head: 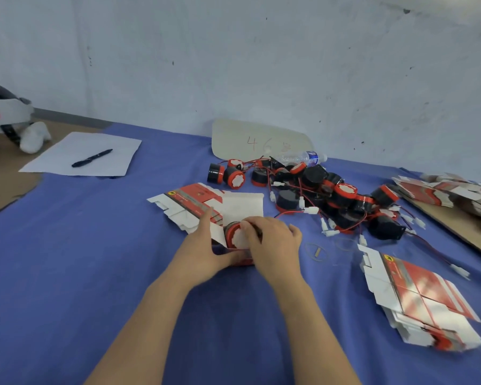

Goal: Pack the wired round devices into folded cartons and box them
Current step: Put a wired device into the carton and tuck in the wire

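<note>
A black pen (pixel 92 158) lies on white paper (pixel 81 154); a plastic bottle (pixel 303 157) rests beside a cardboard sign (pixel 261 140).

I see a red-rimmed round device (pixel 235 237) sitting in an open carton (pixel 240 215) at centre, the wired pile (pixel 331 198) at two o'clock, flat cartons (pixel 425 304) at four.

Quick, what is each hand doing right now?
Left hand: closed on the red-and-white cardboard carton, holding it steady.
Right hand: closed on the round black-and-red wired device, pressing it into the carton.
</note>
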`<state>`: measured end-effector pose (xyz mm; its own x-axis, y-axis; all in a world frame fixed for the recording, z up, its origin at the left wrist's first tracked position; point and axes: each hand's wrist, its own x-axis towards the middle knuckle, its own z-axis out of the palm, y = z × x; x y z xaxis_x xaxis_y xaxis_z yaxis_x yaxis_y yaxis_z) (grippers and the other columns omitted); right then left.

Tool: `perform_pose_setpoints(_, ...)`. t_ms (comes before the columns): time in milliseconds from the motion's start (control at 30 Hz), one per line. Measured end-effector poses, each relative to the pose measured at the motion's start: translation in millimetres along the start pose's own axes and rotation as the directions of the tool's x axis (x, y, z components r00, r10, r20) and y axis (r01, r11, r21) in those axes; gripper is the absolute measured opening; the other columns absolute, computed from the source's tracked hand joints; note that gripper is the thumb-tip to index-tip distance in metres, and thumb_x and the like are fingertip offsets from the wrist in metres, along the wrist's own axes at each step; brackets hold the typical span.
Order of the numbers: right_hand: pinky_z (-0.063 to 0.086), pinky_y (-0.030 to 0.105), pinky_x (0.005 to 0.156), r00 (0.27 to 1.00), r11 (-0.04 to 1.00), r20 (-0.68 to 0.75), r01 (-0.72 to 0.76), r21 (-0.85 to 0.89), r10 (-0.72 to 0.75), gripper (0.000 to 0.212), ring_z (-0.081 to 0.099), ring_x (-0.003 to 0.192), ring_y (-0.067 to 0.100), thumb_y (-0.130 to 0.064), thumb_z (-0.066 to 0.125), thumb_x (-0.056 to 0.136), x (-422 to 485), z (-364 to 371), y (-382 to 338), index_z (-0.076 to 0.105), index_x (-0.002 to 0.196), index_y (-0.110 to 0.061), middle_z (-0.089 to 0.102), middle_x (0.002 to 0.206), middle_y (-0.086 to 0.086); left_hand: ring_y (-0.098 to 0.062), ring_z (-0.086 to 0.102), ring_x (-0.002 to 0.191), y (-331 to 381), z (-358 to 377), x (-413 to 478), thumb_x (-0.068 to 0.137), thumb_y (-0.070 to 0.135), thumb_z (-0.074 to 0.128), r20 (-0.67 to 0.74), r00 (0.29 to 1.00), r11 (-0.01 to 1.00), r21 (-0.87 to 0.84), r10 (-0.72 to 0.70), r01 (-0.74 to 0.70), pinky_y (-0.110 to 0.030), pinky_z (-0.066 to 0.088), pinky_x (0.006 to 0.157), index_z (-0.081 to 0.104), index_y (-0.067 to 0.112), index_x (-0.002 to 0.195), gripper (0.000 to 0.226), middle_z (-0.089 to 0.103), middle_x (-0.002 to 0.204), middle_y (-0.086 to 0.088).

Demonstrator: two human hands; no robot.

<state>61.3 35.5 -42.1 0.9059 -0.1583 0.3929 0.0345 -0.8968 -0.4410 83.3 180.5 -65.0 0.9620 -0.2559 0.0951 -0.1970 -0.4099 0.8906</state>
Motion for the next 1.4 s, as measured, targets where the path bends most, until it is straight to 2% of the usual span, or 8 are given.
perform_pose_setpoints(267,0.024,0.041,0.102,0.989,0.994,0.108,-0.103,-0.029,0.105,0.033,0.057,0.099,0.021,-0.04,0.033,0.102,24.3,-5.3,-10.3,0.063,0.106,-0.026,0.067,0.099,-0.002,-0.011,0.058,0.112,-7.8,5.6,1.9,0.067,0.047,0.081,-0.071,0.997,0.998,-0.061,0.01,-0.015,-0.023,0.044,0.089,-0.01,0.039,0.149,0.122,0.061,0.127,0.008)
perform_pose_setpoints(633,0.021,0.042,0.095,0.99,0.971,0.08,-0.1,-0.218,0.12,0.036,0.046,0.11,0.025,-0.05,0.048,0.091,9.1,-2.9,-16.9,0.057,0.108,-0.021,0.062,0.098,0.002,-0.003,0.062,0.076,-15.9,22.9,7.8,0.07,0.045,0.075,-0.143,0.982,0.99,-0.05,0.126,-0.135,-0.022,0.048,0.07,-0.022,0.063,0.132,0.116,0.064,0.072,0.024)
perform_pose_setpoints(800,0.03,0.04,0.096,0.987,0.992,0.112,-0.11,-0.069,0.117,0.037,0.059,0.099,0.027,-0.044,0.042,0.098,23.4,-21.5,-17.7,0.045,0.123,-0.016,0.067,0.095,0.006,-0.005,0.064,0.091,-18.4,23.2,8.7,0.069,0.049,0.079,-0.132,0.983,0.991,-0.023,0.126,-0.13,-0.019,0.049,0.076,-0.033,0.068,0.121,0.125,0.07,0.104,0.015)
perform_pose_setpoints(867,0.041,0.035,0.077,0.983,0.992,0.153,-0.11,0.062,0.1,0.038,0.06,0.092,0.028,-0.044,0.04,0.099,28.9,-31.8,-19.6,0.045,0.124,-0.015,0.065,0.093,0.008,-0.006,0.06,0.092,-17.5,23.4,9.2,0.071,0.048,0.078,-0.144,0.98,0.991,0.039,0.135,-0.13,-0.012,0.044,0.072,-0.037,0.068,0.117,0.125,0.065,0.118,0.014)
perform_pose_setpoints(1000,0.046,0.037,0.073,0.967,0.998,0.255,0.029,-0.062,-0.012,0.033,0.057,0.094,0.033,-0.033,0.034,0.103,32.9,-39.2,-29.9,0.055,0.118,-0.012,0.06,0.099,0.01,-0.018,0.058,0.115,-13.7,25.6,8.4,0.077,0.04,0.076,-0.142,0.975,0.981,0.122,0.17,-0.153,-0.03,0.048,0.091,-0.042,0.066,0.113,0.126,0.052,0.139,0.007)
perform_pose_setpoints(1133,0.038,0.031,0.067,0.939,1.0,0.343,-0.018,-0.024,0.025,0.045,0.05,0.089,0.023,-0.052,0.048,0.092,29.5,-33.6,-38.4,0.052,0.118,-0.014,0.056,0.105,0.007,-0.017,0.056,0.12,-13.3,24.6,7.0,0.078,0.037,0.075,-0.137,0.973,0.981,0.083,0.186,-0.176,-0.033,0.048,0.098,-0.041,0.066,0.115,0.125,0.053,0.138,0.008)
perform_pose_setpoints(1233,0.039,0.03,0.075,0.937,0.999,0.349,0.024,-0.039,-0.009,0.052,0.048,0.096,0.025,-0.04,0.061,0.088,24.6,-32.1,-37.2,0.041,0.127,-0.012,0.049,0.12,0.011,-0.016,0.057,0.118,-13.2,24.6,6.2,0.078,0.036,0.076,-0.142,0.973,0.982,0.081,0.183,-0.173,-0.026,0.045,0.091,-0.041,0.067,0.113,0.125,0.055,0.135,0.009)
perform_pose_setpoints(1400,0.035,0.036,0.093,0.991,0.997,0.133,0.02,-0.078,-0.009,0.055,0.044,0.115,0.033,-0.023,0.066,0.085,36.2,-63.3,-28.9,0.038,0.132,-0.015,0.049,0.128,0.01,-0.018,0.051,0.125,-10.6,23.7,4.3,0.076,0.039,0.077,-0.152,0.974,0.983,0.093,0.17,-0.157,-0.029,0.041,0.094,-0.041,0.067,0.112,0.127,0.048,0.142,0.01)
